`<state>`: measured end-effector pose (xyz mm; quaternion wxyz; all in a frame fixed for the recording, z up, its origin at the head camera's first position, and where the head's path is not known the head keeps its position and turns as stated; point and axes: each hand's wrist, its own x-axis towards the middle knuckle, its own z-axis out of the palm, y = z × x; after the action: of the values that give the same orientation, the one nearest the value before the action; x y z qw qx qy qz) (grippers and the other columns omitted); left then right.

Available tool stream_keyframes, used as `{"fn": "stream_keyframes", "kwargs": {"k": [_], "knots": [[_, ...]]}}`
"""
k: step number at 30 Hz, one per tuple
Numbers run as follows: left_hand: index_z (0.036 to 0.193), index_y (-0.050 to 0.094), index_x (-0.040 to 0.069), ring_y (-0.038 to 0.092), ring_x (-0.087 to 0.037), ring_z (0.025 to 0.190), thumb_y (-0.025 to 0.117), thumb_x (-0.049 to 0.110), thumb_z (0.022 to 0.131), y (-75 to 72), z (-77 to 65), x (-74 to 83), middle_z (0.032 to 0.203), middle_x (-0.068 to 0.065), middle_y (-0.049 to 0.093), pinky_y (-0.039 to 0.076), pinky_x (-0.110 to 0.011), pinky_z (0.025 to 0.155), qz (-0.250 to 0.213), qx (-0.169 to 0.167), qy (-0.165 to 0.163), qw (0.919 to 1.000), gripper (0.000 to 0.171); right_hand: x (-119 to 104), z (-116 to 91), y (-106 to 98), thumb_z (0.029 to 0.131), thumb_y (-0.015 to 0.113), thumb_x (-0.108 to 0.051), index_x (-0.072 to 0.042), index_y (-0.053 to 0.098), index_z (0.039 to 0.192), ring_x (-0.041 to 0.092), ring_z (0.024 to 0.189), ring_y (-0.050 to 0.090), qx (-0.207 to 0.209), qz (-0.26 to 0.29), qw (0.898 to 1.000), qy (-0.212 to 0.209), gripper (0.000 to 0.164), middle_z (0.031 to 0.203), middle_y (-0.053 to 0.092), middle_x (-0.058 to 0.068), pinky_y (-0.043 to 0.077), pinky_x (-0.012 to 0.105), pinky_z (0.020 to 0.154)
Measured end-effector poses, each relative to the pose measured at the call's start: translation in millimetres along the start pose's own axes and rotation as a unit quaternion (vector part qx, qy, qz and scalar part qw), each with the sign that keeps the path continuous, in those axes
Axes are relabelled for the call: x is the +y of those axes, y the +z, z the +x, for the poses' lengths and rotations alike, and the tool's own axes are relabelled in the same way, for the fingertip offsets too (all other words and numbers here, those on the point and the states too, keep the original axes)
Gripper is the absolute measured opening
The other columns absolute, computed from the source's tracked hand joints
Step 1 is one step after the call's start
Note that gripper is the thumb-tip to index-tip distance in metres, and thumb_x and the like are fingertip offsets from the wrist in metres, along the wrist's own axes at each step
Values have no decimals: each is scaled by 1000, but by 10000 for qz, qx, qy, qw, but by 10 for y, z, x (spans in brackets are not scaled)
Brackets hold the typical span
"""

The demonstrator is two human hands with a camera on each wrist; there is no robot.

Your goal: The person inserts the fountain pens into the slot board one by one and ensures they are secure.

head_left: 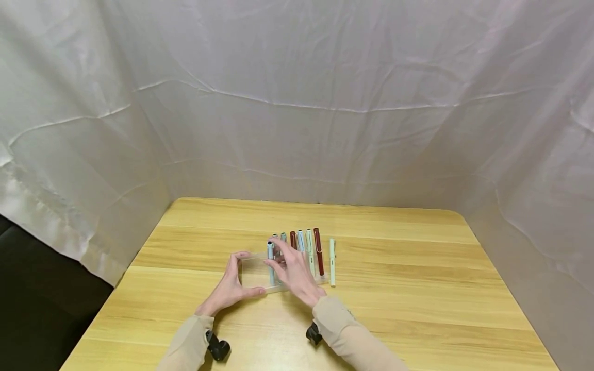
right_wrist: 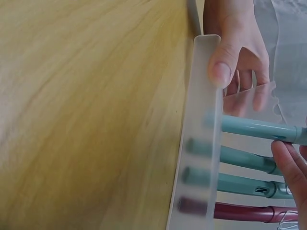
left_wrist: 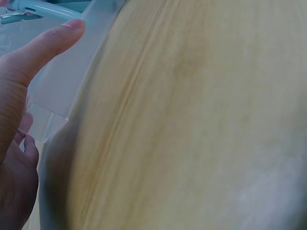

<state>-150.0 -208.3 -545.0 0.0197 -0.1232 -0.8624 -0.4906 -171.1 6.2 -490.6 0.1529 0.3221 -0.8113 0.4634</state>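
A clear plastic pen tray (head_left: 275, 289) lies on the table with several capped pens side by side in it. My left hand (head_left: 228, 289) grips its left end, thumb on the near wall and fingers at the far wall. In the right wrist view, a light blue pen (right_wrist: 259, 128) is pinched by the fingertips of my right hand (head_left: 296, 272), its lower end behind the tray's frosted near wall (right_wrist: 204, 96). Next to it lie two teal pens (right_wrist: 244, 159) and a dark red pen (right_wrist: 242, 212). My right hand covers part of the row in the head view.
A pale green pen (head_left: 332, 263) lies on the wooden table (head_left: 408, 288), just right of the tray. At the tray's right end is another dark red pen (head_left: 318, 252). Pale curtains (head_left: 297, 144) hang behind the table and at both sides.
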Motion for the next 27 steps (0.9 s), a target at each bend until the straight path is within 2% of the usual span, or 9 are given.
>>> {"fn": "stream_keyframes", "kwargs": {"k": [7,10,12,14,16,18,22,27], "knots": [[140,31,6,34,-41,143,94,32,66,4,-1,-5,148,-20,36,23,-66,123,-49,6,-24,10000,101,2,-16,36,94,69,-14,-4,49,144,17,75,71,-83,-290,9995,-25,55,107,72,13,57,11,67],[140,31,6,33,-42,143,94,32,66,4,-3,-3,149,-20,35,22,-66,123,-52,1,-41,10000,101,-3,-21,46,94,68,-15,-3,50,144,12,68,68,-100,-399,9991,-44,54,119,70,17,56,10,64],[141,31,7,33,-42,144,94,31,66,2,-3,0,149,-20,35,22,-66,123,-62,-13,-52,10000,101,-3,-23,53,95,68,-17,-4,50,144,6,58,61,-97,-487,9987,-65,54,128,67,20,53,7,59],[141,31,7,33,-42,144,94,31,66,0,-2,-1,149,-20,35,22,-66,123,-70,-18,-37,10000,101,-2,-22,58,96,67,-18,-4,50,145,-2,48,47,-106,-594,9981,-80,54,135,63,21,47,6,51],[141,31,7,33,-41,144,94,31,67,-3,-1,2,149,-20,35,22,-66,123,-98,-20,-28,9999,100,1,-21,64,96,67,-18,-5,49,146,-7,43,34,-109,-627,9979,-97,54,138,61,22,42,5,44],[141,31,7,33,-41,143,94,30,66,-5,0,2,149,-19,35,22,-66,123,-121,-21,-20,9999,100,2,-18,66,96,67,-18,-5,49,146,-10,45,30,-109,-636,9978,-121,54,138,61,22,41,5,42],[141,31,8,33,-41,143,95,30,65,-8,0,6,149,-19,35,22,-65,123,-152,-27,-52,9999,101,5,-13,64,96,67,-17,-6,51,143,-7,47,37,-100,-638,9978,-178,52,137,63,18,47,7,51],[141,31,9,33,-40,144,95,31,66,-4,-1,8,149,-18,35,23,-66,123,-156,-32,-71,9998,101,4,-5,36,94,69,-17,-8,51,142,9,66,66,-230,-651,9975,-166,53,136,64,16,59,14,71]]}}
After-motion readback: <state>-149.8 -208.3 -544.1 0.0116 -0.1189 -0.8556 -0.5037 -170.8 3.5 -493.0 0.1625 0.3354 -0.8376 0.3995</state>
